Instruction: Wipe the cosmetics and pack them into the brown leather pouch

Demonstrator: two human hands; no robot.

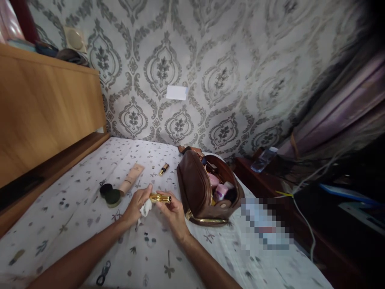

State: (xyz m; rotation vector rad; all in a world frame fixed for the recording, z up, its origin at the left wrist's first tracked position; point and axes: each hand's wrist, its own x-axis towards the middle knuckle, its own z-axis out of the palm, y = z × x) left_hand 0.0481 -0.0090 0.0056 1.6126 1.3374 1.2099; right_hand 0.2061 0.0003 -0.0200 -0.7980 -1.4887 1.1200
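Observation:
Over the patterned bedsheet, my right hand is closed around the lower end of a shiny gold lipstick tube. My left hand pinches a crumpled white wipe against the other end of that tube. Beyond my left hand lie a peach squeeze tube and a round dark green jar with a black round piece touching it. Farther off is a small gold and black tube. To the right of my hands, a brown makeup bag stands unzipped.
Pink and white containers sit inside the bag. A wooden headboard or cabinet borders the bed at left. At right, a clear bottle rests on a dark red ledge, with a white cable hanging nearby. Patterned wallpaper rises behind.

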